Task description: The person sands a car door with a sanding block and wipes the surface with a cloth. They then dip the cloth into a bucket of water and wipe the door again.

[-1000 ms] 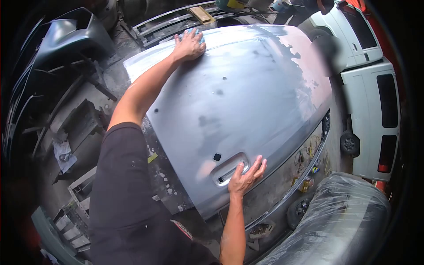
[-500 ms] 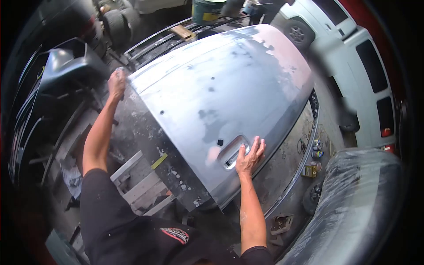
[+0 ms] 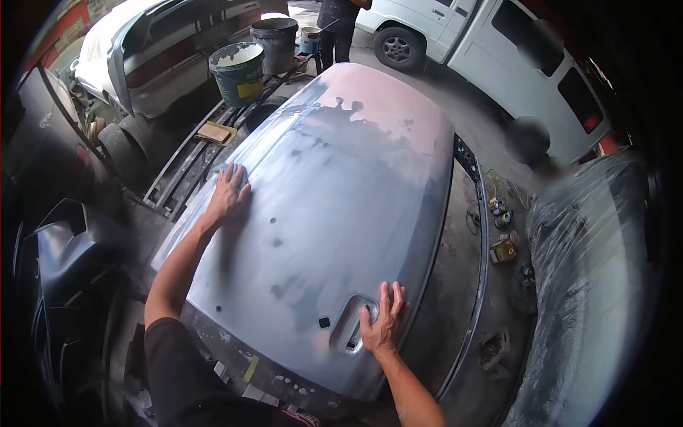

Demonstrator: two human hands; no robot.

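Note:
A large vehicle body panel [image 3: 341, 206] lies before me, coated in patchy grey primer with a pinkish area at its far end. Under the fingers of my left hand [image 3: 228, 192] is a small blue-grey pad [image 3: 242, 175], pressed on the panel's left side; the palm partly hides it. My right hand [image 3: 383, 322] rests with fingers spread beside the oval handle recess [image 3: 345, 333], holding nothing. Next to that recess is a small square black hole [image 3: 324, 322]. Dark spots and round holes dot the primer.
Beyond the panel's left edge stand a green bucket [image 3: 238, 77], a dark bucket [image 3: 274, 44] and a wooden block [image 3: 215, 133] on a metal frame. A person in dark clothes [image 3: 337, 28] stands at the back. A white van [image 3: 491, 78] and a plastic-covered vehicle [image 3: 590, 285] are on the right.
My left hand has moved from the panel's near left corner forward onto its surface. My right hand stays by the handle recess. The view has shifted, showing more of the far end.

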